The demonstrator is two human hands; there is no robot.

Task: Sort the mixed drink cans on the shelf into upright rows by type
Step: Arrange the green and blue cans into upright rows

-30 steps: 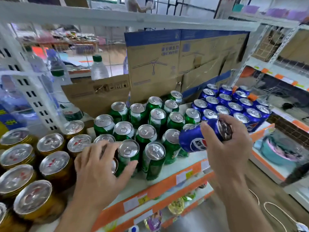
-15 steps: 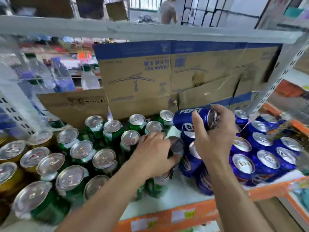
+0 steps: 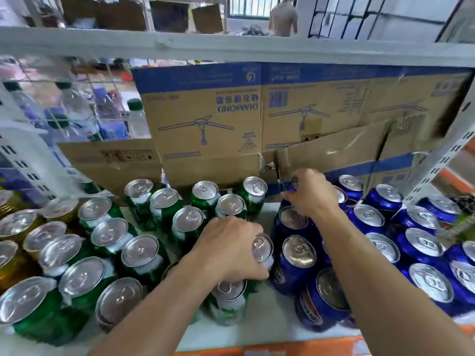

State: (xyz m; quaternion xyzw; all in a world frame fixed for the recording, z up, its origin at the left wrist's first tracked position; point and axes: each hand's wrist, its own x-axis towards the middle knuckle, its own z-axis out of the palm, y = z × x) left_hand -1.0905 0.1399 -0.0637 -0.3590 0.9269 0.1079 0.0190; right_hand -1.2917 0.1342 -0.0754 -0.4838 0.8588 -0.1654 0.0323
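The right hand (image 3: 312, 197) curled round a blue can (image 3: 285, 187) at one o'clock on the shelf (image 3: 270, 322), just before the cardboard box (image 3: 205, 119). The left hand (image 3: 231, 250), at centre, gripped the top of an upright can (image 3: 262, 247), with green cans (image 3: 144, 253) toward nine o'clock and blue cans (image 3: 421, 242) toward three.

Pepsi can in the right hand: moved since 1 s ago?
Yes. The right hand has carried the Pepsi can from the front of the shelf to its back row, close to the cardboard box.
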